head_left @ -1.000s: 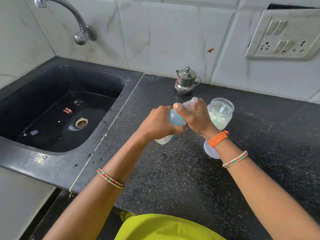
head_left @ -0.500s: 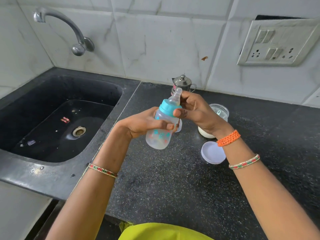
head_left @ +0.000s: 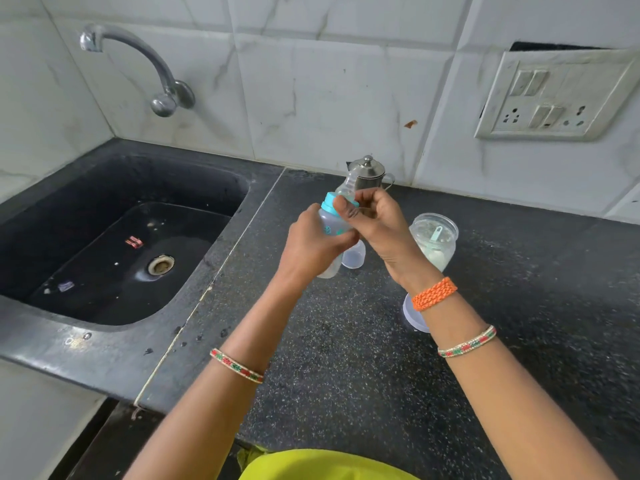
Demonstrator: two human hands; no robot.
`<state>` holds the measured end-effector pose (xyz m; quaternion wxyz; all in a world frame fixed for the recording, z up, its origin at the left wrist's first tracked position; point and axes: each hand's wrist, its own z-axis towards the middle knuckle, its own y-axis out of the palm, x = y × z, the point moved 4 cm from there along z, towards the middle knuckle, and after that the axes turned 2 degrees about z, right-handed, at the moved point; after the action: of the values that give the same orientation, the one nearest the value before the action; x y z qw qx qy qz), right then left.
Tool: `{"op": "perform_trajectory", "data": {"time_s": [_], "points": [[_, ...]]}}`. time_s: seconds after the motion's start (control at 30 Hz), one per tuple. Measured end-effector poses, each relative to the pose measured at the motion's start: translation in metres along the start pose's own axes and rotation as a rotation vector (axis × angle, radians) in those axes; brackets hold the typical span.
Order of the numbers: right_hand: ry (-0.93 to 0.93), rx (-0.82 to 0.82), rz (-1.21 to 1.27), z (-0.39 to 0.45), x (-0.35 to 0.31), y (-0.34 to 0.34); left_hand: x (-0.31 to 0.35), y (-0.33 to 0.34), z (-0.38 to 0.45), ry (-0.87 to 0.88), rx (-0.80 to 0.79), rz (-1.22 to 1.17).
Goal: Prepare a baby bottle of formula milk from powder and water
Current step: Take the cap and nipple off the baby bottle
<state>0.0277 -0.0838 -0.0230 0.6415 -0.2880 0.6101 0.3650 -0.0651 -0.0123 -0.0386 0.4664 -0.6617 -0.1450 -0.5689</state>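
Now the left hand wraps the baby bottle above the counter, left of the powder jar; right hand pinches the teal collar. Best steady the body, twist firmly until snug.

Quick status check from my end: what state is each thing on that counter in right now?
Clear baby bottle: off the counter, teal collar and teat on, gripped by left hand.
Right hand: pinching the collar.
Clear plastic powder jar: open, scoop inside.
White round lid: off, lying flat.
Clear bottle cap: off, on counter.
Steel lidded pot: closed.
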Motion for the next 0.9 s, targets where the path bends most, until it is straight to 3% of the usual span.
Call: {"op": "perform_trajectory", "data": {"time_s": [0.07,0.13,0.27,0.33,0.47,0.57,0.73,0.9], "points": [[-0.017,0.032,-0.02,-0.001,0.001,0.002,0.003,0.002,-0.005,0.009,0.067,0.08],[-0.03,0.028,-0.035,0.001,0.002,-0.001,0.006,0.004,-0.007,0.043,0.008,0.053],[0.053,-0.31,0.241,0.001,0.004,-0.009,0.008,0.005,-0.011,0.084,-0.299,-0.227],[0.12,-0.389,0.344,0.0,0.008,-0.013,0.006,0.004,-0.013,0.085,-0.381,-0.253],[0.129,-0.121,0.228,-0.003,0.018,-0.015,-0.013,0.002,-0.007,0.089,-0.255,-0.159],[0.063,-0.042,0.133,-0.008,0.023,-0.009,-0.024,0.006,-0.005,0.104,-0.206,0.029],[-0.021,-0.048,0.03,-0.01,0.029,-0.004,-0.029,0.026,-0.017,0.129,-0.403,-0.004],[-0.071,0.113,0.123,-0.009,0.038,-0.023,-0.065,0.028,-0.019,0.007,-0.403,-0.073]]}}
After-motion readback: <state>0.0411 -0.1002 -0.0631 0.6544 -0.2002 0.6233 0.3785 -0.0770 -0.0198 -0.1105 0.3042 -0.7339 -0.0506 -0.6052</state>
